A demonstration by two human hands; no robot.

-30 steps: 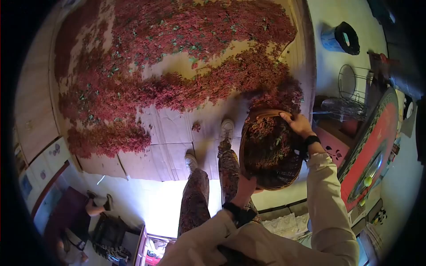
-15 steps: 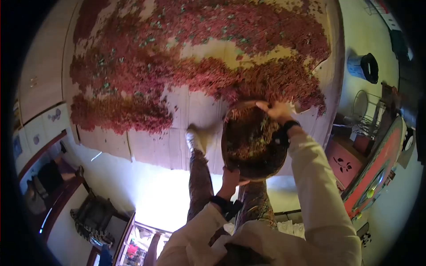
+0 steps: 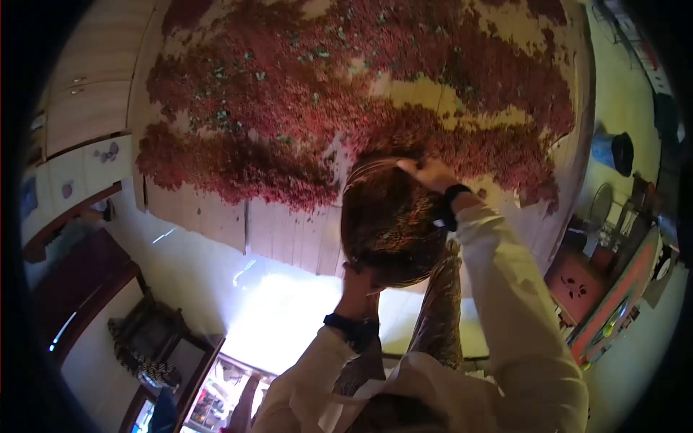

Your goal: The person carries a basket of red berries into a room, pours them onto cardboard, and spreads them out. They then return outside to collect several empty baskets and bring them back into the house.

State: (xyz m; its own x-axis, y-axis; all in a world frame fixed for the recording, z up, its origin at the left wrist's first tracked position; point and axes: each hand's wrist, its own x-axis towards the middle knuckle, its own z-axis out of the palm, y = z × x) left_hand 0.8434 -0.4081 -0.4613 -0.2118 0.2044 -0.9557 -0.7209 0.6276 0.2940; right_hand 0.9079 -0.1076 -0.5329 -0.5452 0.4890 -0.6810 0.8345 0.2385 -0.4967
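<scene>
Both my hands hold a round, dark basket point(image 3: 359, 238) in front of my legs, over the near edge of the spread-out cardboard. Loose brown and reddish plant bits point(image 3: 408, 227) lie inside it, blurred by motion. My right hand point(image 3: 433, 177) grips the far right rim, thumb over the edge. Down at the near left rim, my left hand point(image 3: 359, 289) is closed on the basket, its fingers partly hidden beneath it. Just beyond the basket, a wide layer of small red plant pieces point(image 3: 245, 162) with scattered green bits covers much of the cardboard point(image 3: 289, 231).
Light cabinets point(image 3: 90, 108) stand at the left, with a dark chair point(image 3: 148, 339) below them. On the right are a blue bin point(image 3: 606, 150) with a black liner, a pink box point(image 3: 574, 281) and a wire rack. Bright light falls on the floor point(image 3: 281, 310) near my legs.
The basket has shifted left in view, with both hands still holding it. My view has turned a little, and the foot that showed on the cardboard is now hidden.
</scene>
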